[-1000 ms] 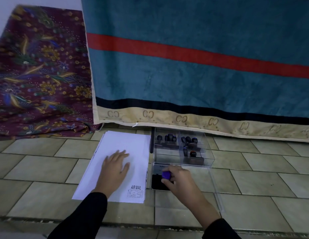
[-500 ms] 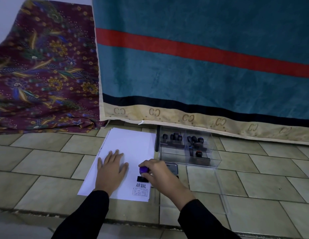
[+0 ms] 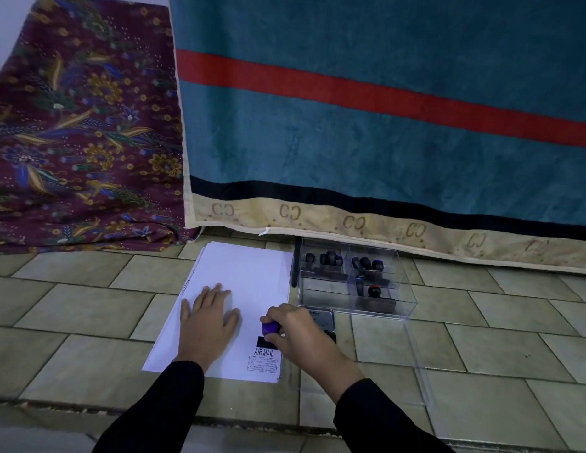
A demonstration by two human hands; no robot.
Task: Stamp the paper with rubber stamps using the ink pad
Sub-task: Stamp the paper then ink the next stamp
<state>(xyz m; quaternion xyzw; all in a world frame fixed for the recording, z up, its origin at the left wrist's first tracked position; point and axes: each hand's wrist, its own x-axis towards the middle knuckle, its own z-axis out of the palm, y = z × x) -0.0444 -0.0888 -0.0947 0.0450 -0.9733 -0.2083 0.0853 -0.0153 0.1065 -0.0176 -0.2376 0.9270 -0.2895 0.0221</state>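
Note:
A stack of white paper lies on the tiled floor, with an "AIR MAIL" print and a boxed print near its lower right corner. My left hand rests flat on the sheet, fingers spread. My right hand grips a rubber stamp with a purple knob, its dark base set down on the paper just above the "AIR MAIL" print. The ink pad sits to the right of the paper, mostly hidden behind my right hand.
A clear plastic box holding several dark-handled stamps stands behind the ink pad; its clear lid lies on the tiles to the right. A teal towel and patterned maroon cloth hang at the back.
My right hand carried the purple stamp from the ink pad leftward onto the paper and now holds it above the "AIR MAIL" print. My left hand stayed flat on the sheet.

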